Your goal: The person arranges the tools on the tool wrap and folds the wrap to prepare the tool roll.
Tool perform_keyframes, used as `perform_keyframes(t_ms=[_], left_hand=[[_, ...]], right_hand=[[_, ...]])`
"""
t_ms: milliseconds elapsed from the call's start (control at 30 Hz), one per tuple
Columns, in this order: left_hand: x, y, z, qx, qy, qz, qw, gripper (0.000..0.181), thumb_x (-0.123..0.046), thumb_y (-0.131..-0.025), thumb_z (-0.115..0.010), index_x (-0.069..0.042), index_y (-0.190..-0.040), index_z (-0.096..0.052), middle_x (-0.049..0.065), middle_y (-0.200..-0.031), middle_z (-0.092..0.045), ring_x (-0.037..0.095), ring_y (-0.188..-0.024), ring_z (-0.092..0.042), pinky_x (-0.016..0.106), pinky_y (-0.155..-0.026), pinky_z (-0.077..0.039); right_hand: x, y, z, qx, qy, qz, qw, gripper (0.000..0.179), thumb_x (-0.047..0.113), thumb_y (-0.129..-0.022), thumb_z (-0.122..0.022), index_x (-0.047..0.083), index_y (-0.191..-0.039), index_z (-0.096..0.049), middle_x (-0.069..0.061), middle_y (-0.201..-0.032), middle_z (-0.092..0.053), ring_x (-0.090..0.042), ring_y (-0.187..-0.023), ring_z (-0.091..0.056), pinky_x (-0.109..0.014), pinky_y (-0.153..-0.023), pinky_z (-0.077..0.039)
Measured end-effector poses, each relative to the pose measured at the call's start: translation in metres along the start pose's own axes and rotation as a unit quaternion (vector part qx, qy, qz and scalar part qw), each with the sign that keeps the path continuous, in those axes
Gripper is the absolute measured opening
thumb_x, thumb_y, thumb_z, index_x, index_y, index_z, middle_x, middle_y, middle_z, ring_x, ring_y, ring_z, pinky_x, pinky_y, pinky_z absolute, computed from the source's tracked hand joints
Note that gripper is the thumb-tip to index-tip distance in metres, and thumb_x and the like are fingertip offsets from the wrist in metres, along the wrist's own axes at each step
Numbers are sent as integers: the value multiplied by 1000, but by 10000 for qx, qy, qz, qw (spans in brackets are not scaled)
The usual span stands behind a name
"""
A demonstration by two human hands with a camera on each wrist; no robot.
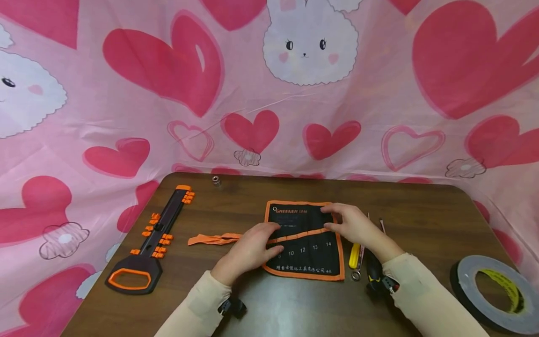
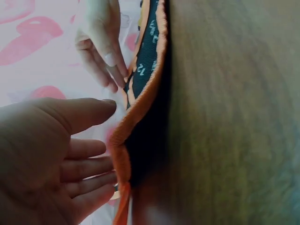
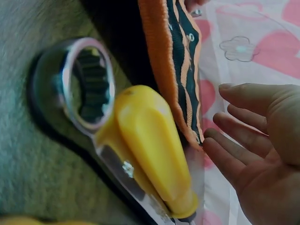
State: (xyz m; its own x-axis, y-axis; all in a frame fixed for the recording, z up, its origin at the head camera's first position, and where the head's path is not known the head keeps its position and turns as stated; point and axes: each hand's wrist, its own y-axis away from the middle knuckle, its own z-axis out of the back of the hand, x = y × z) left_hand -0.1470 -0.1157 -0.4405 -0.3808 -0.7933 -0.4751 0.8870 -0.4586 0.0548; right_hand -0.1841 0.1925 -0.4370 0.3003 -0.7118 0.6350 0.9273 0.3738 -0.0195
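A black fabric tool pouch (image 1: 311,260) with orange edging lies on the table, its pockets marked with numbers such as 10, 12 and 13. My left hand (image 1: 254,245) is at its left side, fingertips over the edging. In the left wrist view that hand's fingers (image 2: 86,166) are extended beside the orange border, thumb apart. My right hand (image 1: 355,227) reaches over the pouch's upper right edge with thumb and fingers spread. The right wrist view shows its fingers (image 3: 229,150) loosely extended near the pouch's corner. An orange strap (image 1: 214,239) trails out to the left.
Right of the pouch lie a yellow-handled screwdriver (image 3: 150,145), a ring-ended wrench (image 3: 105,79) and a black-and-yellow handled tool (image 1: 373,269). A roll of grey tape (image 1: 467,274) sits at far right. At left are a black-and-orange rack (image 1: 164,220) and a small metal socket (image 1: 216,181).
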Motion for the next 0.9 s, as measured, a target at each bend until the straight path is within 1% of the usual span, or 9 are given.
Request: perform_keyframes(t_ms=[100,200,367,467,633,733,867,900], left_hand=[[2,0,-4,149,-111,-63,9998,57,-33,-99,-81,-5,-145,-65,13,-151,-65,31,-141,-60,51,-121,-49],[2,1,-5,253,-201,-116,9994,57,-33,-98,-81,-5,-145,-65,14,-154,-63,31,-143,-58,50,-122,-48],[8,-3,-7,293,-171,-253,9991,61,-33,-95,-85,-4,-144,-65,14,-153,-62,33,-143,-57,53,-121,-48],[17,-8,-12,278,-155,-325,9990,65,-38,-93,-87,-6,-145,-65,13,-153,-62,32,-143,-57,54,-121,-48],[36,-16,-23,226,-160,-430,9987,69,-45,-91,-88,-8,-145,-65,11,-153,-62,33,-143,-57,55,-120,-48],[43,-20,-26,174,-158,-435,9988,69,-44,-90,-88,-8,-144,-66,12,-153,-63,32,-142,-58,55,-120,-48],[49,-25,-28,176,-281,-410,9986,68,-46,-91,-87,-11,-146,-65,10,-153,-63,30,-141,-59,53,-118,-50],[46,-25,-25,184,-263,-402,9987,68,-46,-92,-86,-10,-146,-65,10,-153,-63,30,-141,-59,53,-118,-50]], right_hand=[[1,-3,-4,290,-25,-171,9994,43,15,-98,-81,4,-139,-70,-20,-133,-72,-29,-103,-63,-53,-96,-60],[1,-4,-7,408,99,-216,9989,43,14,-98,-81,3,-138,-71,-21,-136,-72,-30,-108,-66,-55,-101,-59],[0,-4,-8,389,315,-77,9987,40,12,-96,-82,0,-134,-72,-22,-137,-71,-31,-109,-67,-58,-104,-57],[-1,-4,-9,367,366,-10,9987,39,11,-96,-82,0,-132,-73,-22,-137,-70,-31,-106,-66,-58,-103,-58],[-4,-4,-12,336,470,64,9983,37,11,-96,-82,0,-130,-73,-22,-138,-70,-36,-114,-68,-60,-108,-56],[-3,-5,-13,333,545,111,9979,36,12,-96,-83,0,-129,-74,-22,-137,-70,-37,-117,-69,-59,-109,-55],[-2,-5,-13,319,594,71,9977,35,12,-94,-84,1,-127,-75,-18,-130,-71,-31,-108,-68,-57,-106,-57],[-1,-5,-13,315,605,63,9976,35,12,-94,-84,1,-126,-75,-17,-128,-71,-30,-106,-67,-57,-105,-58]])
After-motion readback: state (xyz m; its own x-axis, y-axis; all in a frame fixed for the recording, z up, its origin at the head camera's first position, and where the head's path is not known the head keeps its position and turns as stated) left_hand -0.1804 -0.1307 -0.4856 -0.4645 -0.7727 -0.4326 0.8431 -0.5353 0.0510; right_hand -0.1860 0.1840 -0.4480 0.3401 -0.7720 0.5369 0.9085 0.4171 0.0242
